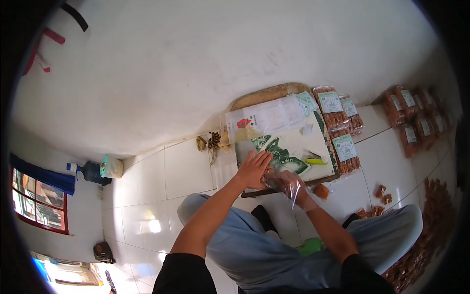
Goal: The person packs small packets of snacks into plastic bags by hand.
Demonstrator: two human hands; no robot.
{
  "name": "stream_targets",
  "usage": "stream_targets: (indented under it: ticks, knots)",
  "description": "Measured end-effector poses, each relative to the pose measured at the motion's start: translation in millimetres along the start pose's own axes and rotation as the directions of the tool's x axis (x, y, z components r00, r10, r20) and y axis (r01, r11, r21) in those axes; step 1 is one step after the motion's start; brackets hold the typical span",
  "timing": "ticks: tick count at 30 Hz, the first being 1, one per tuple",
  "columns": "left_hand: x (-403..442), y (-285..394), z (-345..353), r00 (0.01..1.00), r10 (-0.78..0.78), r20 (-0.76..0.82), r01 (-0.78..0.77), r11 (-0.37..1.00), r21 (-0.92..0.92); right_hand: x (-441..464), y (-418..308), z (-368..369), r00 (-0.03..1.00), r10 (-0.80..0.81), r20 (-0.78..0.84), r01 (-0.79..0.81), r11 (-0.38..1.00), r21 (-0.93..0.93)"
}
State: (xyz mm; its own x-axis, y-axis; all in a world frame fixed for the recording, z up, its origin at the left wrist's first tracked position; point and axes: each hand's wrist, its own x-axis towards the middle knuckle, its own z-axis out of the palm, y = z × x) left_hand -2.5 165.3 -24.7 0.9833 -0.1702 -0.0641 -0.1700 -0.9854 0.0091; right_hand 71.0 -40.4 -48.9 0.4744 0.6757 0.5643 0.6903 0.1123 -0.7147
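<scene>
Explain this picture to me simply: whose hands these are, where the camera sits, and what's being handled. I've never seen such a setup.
There is no machine here, just a person's own bare hands. The single picture comes from a camera worn on their head, looking forward and down, so their arms reach away from you.

They sit on a tiled floor at a low table. On it lie plastic packaging, green labels and what looks like a yellow-green stapler. Labelled snack packs stand beside it.

The left hand and right hand meet at a clear plastic bag. Exactly how each grips it is hard to tell.
</scene>
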Motion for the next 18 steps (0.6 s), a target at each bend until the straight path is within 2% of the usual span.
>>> stream_targets:
  ticks: [2, 5, 8, 10, 11, 13, 14, 16, 17, 18]
  knots:
    - [-1, 3, 0, 1.000, -0.012, 0.008, 0.012, 1.000, 0.011, 5, -4, 0, 0.999, 0.038, -0.011, -0.039, 0.998, -0.059]
    - [-3, 3, 7, 1.000, -0.012, -0.008, 0.012, 1.000, -0.005, -2, 7, 12, 0.988, 0.128, 0.090, -0.119, 0.988, -0.096]
    - [-4, 4, 8, 1.000, 0.008, -0.028, -0.009, 1.000, -0.020, -6, 9, 16, 0.981, 0.181, 0.077, -0.173, 0.980, -0.096]
    - [-1, 4, 1, 1.000, 0.015, -0.023, -0.015, 1.000, -0.007, -1, 6, 14, 0.974, 0.145, 0.173, -0.094, 0.958, -0.273]
    - [1, 5, -2, 0.999, 0.033, -0.012, -0.034, 0.999, -0.017, 1, 6, 15, 0.973, 0.144, 0.178, -0.092, 0.958, -0.271]
    - [3, 4, 0, 0.999, 0.045, -0.004, -0.045, 0.999, -0.030, 5, 4, 17, 0.985, -0.015, 0.169, 0.071, 0.940, -0.332]
    - [3, 4, 0, 0.997, 0.064, -0.045, -0.065, 0.998, -0.026, 6, 4, 16, 0.984, -0.017, 0.175, 0.075, 0.941, -0.329]
    - [3, 3, 2, 0.993, 0.079, -0.087, -0.081, 0.996, -0.023, 9, 1, 11, 0.970, 0.048, 0.236, -0.007, 0.985, -0.170]
    - [3, 1, 2, 0.993, 0.064, -0.100, -0.071, 0.995, -0.069, 6, 7, 12, 0.969, 0.047, 0.242, -0.005, 0.985, -0.170]
    - [4, 1, 1, 0.992, 0.050, -0.114, -0.063, 0.992, -0.114, 6, 13, 12, 0.989, -0.013, 0.144, 0.016, 1.000, -0.020]
